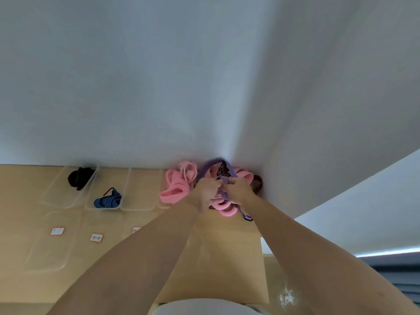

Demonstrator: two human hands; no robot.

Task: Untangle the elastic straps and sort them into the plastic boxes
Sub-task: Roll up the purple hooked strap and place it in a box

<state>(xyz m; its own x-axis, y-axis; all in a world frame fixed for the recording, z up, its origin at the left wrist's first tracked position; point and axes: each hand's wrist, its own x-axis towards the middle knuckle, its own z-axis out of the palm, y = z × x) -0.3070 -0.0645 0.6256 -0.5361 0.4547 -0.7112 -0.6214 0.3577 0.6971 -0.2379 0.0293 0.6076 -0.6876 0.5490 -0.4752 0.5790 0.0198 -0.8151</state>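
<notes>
Left grip (208, 189) and right grip (238, 189) both tight around purple strap (223, 195), above pink tangle (177, 185).

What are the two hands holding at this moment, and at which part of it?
The left hand and the right hand both hold the purple strap, side by side at the foot of its raised loop, over the pink straps.

Wooden table (20, 201): plastic boxes (139, 196), tangled straps (175, 187)
</notes>
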